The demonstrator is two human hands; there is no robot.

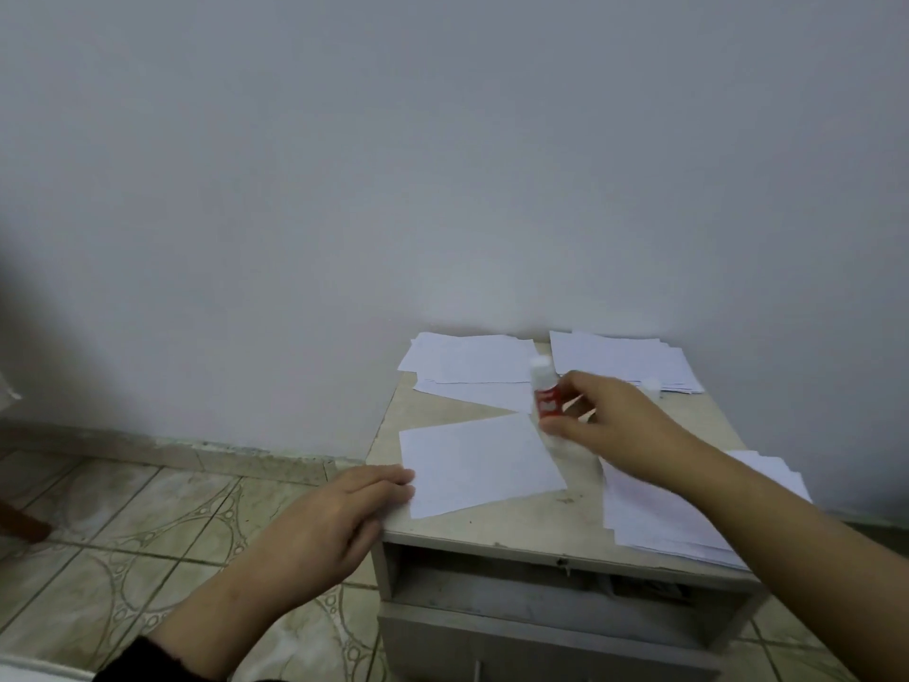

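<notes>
Apparently a glue bottle (545, 392) stands pinched in the right hand (612, 421).

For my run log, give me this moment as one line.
right hand: holds glue bottle near sheet | left hand: fingertips touch sheet edge | table: paper stacks around

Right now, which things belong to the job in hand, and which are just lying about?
In use: glue bottle in right hand; single sheet touched by left hand.
Lying about: back-left paper pile; back-right paper pile; near-right paper pile.
</notes>
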